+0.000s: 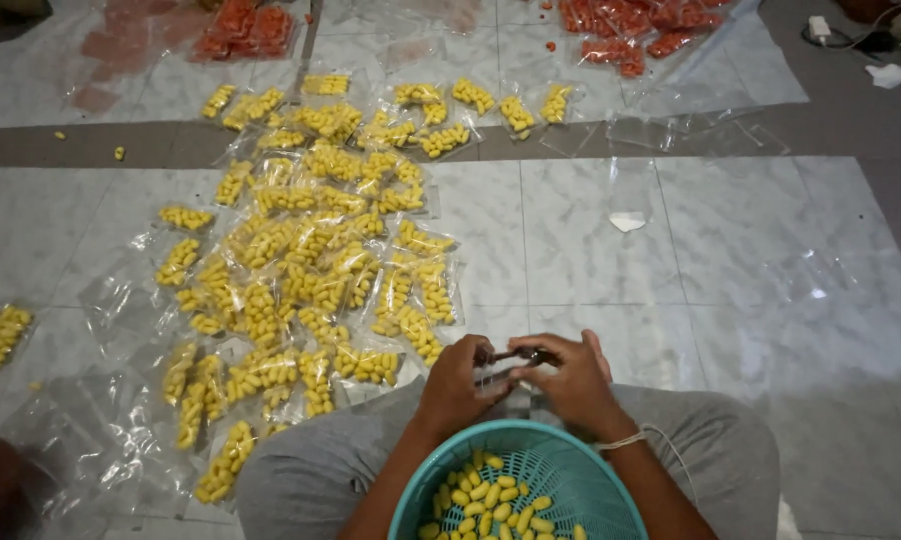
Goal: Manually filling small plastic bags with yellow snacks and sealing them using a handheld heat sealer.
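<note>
- both hands meet at lower centre: left hand point(458, 385) and right hand point(568, 380) pinch a small clear bag point(501, 372), fingers curled shut on it.
- wrists rest over the teal basket point(571, 480) of yellow snacks point(491, 505).
- best to keep the bag mouth level and taut.
- filled packets point(301, 260) lie centre left.

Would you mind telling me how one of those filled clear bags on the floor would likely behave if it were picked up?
A filled bag would probably sag, since its thin clear film wrinkles around loose yellow pieces. It looks light, as the pieces are small and few. The glossy film may be slippery on the polished tile floor.
</note>
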